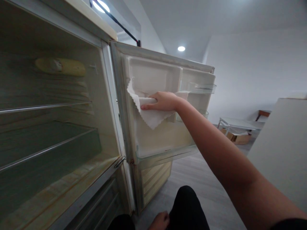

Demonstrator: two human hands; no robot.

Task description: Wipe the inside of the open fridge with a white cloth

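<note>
Head view shows the right hand (163,101) with fingers flat, pressing a white cloth (150,115) against the open fridge door's (163,137) inner panel, while the left hand (159,221) rests loosely curled, holding nothing, by the knee; pushing hard could swing the door away and let the cloth slip.

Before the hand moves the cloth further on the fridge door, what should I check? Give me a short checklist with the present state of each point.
1. Right hand lies flat on the cloth: ok.
2. Cloth pressed against the inner fridge door: ok.
3. Door stands wide open: ok.
4. Clear door shelf below the cloth holds nothing visible: ok.
5. Left hand rests low by the knee, away from the door: ok.
6. Cloth wet or dry: cannot tell.
</note>
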